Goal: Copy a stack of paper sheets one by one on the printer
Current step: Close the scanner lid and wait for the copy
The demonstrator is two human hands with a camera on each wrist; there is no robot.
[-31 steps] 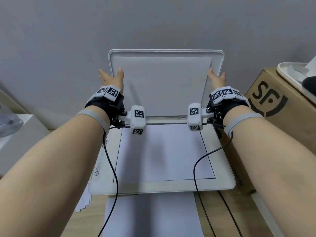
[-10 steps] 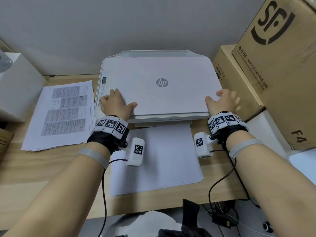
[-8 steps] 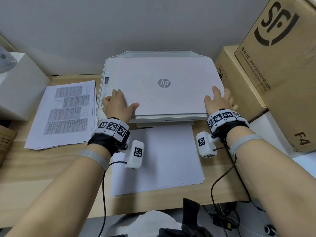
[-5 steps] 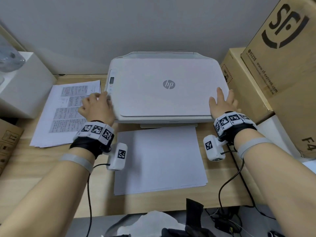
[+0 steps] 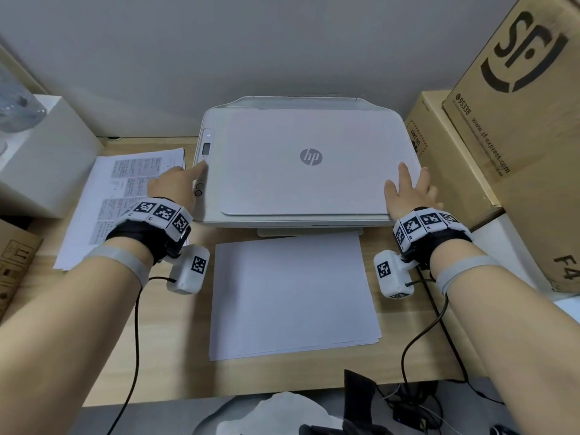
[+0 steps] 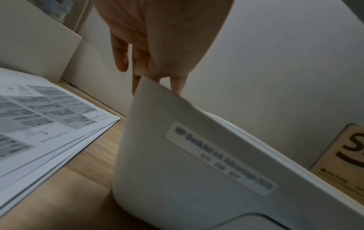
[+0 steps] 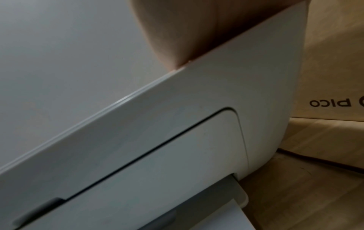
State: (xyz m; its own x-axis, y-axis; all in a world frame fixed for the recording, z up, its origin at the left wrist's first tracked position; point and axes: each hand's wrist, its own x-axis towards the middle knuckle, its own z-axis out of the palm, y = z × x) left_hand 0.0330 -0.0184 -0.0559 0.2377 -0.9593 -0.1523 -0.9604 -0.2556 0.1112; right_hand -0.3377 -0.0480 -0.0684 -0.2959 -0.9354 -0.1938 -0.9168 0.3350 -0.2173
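**Lid down, finger at the control strip**

The printer (image 5: pixel 301 164) sits mid-desk with its lid (image 5: pixel 310 171) closed. Our left hand (image 5: pixel 171 186) points one finger at the button strip (image 5: pixel 203 161) on the printer's left edge, other fingers tucked; whether it touches a button we cannot tell. Our right hand (image 5: pixel 408 193) lies flat and spread on the lid's right corner. The printed stack (image 5: pixel 122 196) lies left of the printer, blank-faced sheets (image 5: pixel 292 293) in front.

Advice: we keep that palm steady, press once, squarely, on the copy button, and avoid its neighbours.
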